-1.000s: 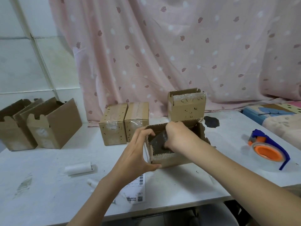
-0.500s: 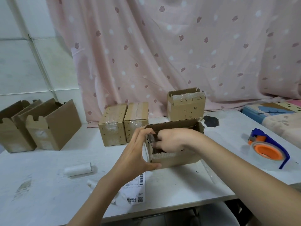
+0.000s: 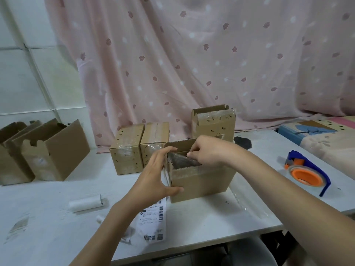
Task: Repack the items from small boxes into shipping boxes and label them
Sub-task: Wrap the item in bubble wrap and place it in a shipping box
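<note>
An open cardboard shipping box point(image 3: 199, 181) stands on the white table point(image 3: 192, 221) in front of me. My left hand point(image 3: 155, 177) grips its left corner, thumb on the front wall and fingers over the rim. My right hand point(image 3: 209, 152) reaches over the top and pinches the edge of a grey plastic-wrapped item point(image 3: 182, 161) that lies tilted inside the box. A printed shipping label point(image 3: 152, 221) lies on the table under my left wrist.
Two taped small boxes point(image 3: 140, 148) stand behind the open box and a third box point(image 3: 213, 123) at the back right. Open empty cartons point(image 3: 51, 150) stand at the far left. A blue-and-orange tape dispenser point(image 3: 305, 171) lies right; a white paper roll point(image 3: 86, 203) lies left.
My right hand has come up out of the box and now pinches the wrapped item at the rim. My left hand stays on the box corner.
</note>
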### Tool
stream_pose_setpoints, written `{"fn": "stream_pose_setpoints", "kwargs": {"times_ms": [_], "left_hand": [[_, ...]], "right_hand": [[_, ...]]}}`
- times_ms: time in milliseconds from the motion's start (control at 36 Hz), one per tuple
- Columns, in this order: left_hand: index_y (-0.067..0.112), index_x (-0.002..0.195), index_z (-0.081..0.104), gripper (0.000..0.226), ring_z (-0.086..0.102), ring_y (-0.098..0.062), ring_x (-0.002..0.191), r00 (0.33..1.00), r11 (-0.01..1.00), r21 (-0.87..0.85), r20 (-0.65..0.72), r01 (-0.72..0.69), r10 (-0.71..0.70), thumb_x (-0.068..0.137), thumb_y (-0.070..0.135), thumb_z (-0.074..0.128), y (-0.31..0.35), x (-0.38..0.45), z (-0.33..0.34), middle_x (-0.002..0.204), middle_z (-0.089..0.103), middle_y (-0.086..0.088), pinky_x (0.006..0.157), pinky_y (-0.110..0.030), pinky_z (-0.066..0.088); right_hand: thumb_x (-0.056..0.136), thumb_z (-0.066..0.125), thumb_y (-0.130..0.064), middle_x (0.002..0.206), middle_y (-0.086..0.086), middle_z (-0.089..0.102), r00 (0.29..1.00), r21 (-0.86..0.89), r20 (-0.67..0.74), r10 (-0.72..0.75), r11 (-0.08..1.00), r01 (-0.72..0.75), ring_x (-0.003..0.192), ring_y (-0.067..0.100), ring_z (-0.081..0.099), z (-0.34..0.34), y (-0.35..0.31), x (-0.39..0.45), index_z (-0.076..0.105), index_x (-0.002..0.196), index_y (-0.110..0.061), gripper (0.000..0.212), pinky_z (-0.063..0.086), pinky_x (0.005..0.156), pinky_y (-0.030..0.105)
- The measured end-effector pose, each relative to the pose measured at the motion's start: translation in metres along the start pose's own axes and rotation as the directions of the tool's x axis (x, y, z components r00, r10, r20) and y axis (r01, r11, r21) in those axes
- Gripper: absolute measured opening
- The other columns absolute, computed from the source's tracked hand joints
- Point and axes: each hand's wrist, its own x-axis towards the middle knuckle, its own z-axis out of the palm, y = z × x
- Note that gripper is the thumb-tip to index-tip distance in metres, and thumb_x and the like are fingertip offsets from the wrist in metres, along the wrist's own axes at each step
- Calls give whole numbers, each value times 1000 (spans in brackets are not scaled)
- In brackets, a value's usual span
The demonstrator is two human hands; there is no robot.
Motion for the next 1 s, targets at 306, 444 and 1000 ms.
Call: {"fn": "stream_pose_setpoints", "kwargs": {"times_ms": [306, 444, 1000], "left_hand": [[61, 125, 42, 77, 45, -21, 130, 996, 996, 46, 54, 73, -76, 67, 41, 88, -6, 10, -1, 149, 31, 11, 108, -48, 46], [61, 121, 44, 75, 38, -23, 137, 995, 996, 33, 49, 82, -83, 67, 35, 89, -7, 14, 0, 151, 26, 8, 112, -49, 41], [60, 122, 35, 87, 54, -22, 114, 999, 999, -3, -21, 39, -39, 68, 17, 88, -9, 18, 12, 131, 42, 3, 95, -49, 54]], "right_hand": [[100, 52, -14, 81, 4, 76, 918, 233, -391, 69, 972, 26, 73, 15, 74, -31, 41, 1, 75, 91, -10, 25, 62, 72, 36], [94, 51, -10, 78, 7, 76, 865, 266, -471, 172, 963, -47, 76, 23, 74, -41, 75, -2, 74, 86, -8, 25, 62, 69, 38], [83, 77, -46, 84, 4, 49, 905, -136, -169, 390, 900, -413, 85, 24, 53, 13, 145, -6, 45, 86, -14, 45, 37, 60, 29]]}}
